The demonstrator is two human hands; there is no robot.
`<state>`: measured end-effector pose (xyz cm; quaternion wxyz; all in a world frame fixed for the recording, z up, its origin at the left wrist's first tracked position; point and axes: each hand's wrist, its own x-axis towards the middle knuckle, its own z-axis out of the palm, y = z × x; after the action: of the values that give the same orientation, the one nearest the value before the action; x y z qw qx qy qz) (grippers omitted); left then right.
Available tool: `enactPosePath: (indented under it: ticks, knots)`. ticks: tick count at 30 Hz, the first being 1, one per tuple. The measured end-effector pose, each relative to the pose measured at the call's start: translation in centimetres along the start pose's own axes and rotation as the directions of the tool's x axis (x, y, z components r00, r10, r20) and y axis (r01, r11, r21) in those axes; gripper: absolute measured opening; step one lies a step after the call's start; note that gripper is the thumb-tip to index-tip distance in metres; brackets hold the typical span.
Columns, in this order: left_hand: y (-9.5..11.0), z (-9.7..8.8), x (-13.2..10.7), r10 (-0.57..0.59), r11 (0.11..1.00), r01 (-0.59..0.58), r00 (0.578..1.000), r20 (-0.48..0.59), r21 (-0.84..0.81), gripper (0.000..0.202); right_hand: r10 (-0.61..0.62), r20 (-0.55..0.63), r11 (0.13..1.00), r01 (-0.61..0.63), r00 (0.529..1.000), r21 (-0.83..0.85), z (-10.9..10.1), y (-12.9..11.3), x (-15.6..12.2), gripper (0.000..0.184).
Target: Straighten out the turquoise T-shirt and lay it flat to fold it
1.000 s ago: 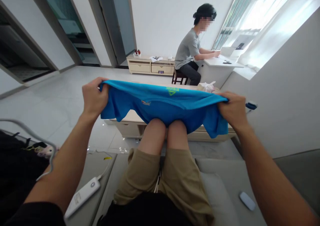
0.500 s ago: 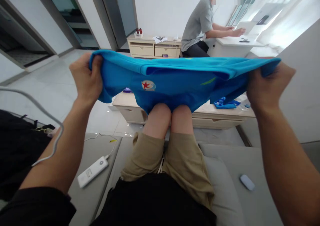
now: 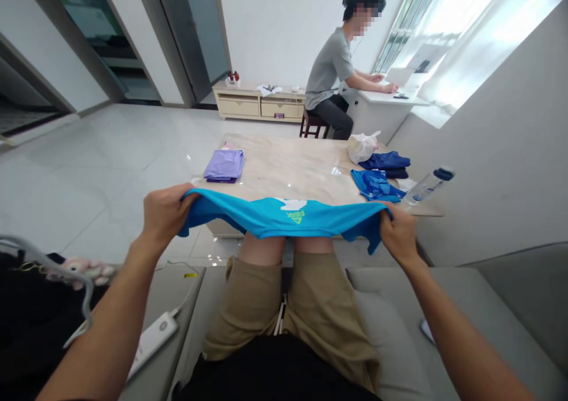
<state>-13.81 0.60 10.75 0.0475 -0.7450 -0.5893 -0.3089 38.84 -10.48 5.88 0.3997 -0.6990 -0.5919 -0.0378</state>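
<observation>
A bright blue T-shirt (image 3: 266, 217) is stretched sideways between my two hands, just above my knees and at the near edge of the table. White and green printing shows on its upper side. My left hand (image 3: 166, 214) is closed on one sleeve end, and my right hand (image 3: 398, 232) grips the other. The cloth sags between them and its far part drops out of sight.
On the table (image 3: 288, 164) lie a folded purple garment (image 3: 225, 164), blue garments (image 3: 377, 183), a plastic bag (image 3: 362, 146) and a clear bottle (image 3: 428, 186). A person (image 3: 332, 70) sits at a white desk beyond. A white power bank (image 3: 153, 342) lies on the sofa, left.
My hands have lowered the shirt and swung it away toward the table, so its printed side now faces up. They have come closer together. The view has tilted up.
</observation>
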Motion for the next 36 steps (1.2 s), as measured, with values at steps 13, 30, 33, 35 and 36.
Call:
enactPosePath:
  ticks: [13, 30, 33, 35, 36]
  knots:
    - [-3.8, 0.4, -6.2, -0.202, 0.978, 0.194, 0.972, 0.123, 0.072, 0.036, 0.060, 0.075, 0.998, -0.059, 0.995, -0.012, -1.5, 0.9, -3.2, 0.046]
    - [-0.6, 7.3, 22.2, -0.270, 0.935, 0.306, 0.942, -0.199, 0.180, 0.038, 0.055, -0.201, 0.942, -0.118, 0.978, -0.314, 4.5, 2.7, 26.7, 0.043]
    - [-1.0, 14.3, 32.0, -0.248, 0.947, 0.248, 0.968, -0.026, 0.206, 0.043, 0.170, -0.030, 0.905, -0.168, 0.985, -0.391, 10.8, 4.8, 36.5, 0.044]
    - [-1.0, 19.8, 35.6, -0.218, 0.951, 0.190, 0.971, 0.094, 0.246, 0.040, 0.244, 0.009, 0.898, -0.222, 0.970, -0.379, 16.0, 6.0, 39.5, 0.044]
    - [-0.8, 22.6, 36.1, -0.195, 0.954, 0.157, 0.972, 0.129, 0.257, 0.038, 0.256, 0.016, 0.901, -0.233, 0.966, -0.365, 18.7, 6.5, 39.4, 0.046]
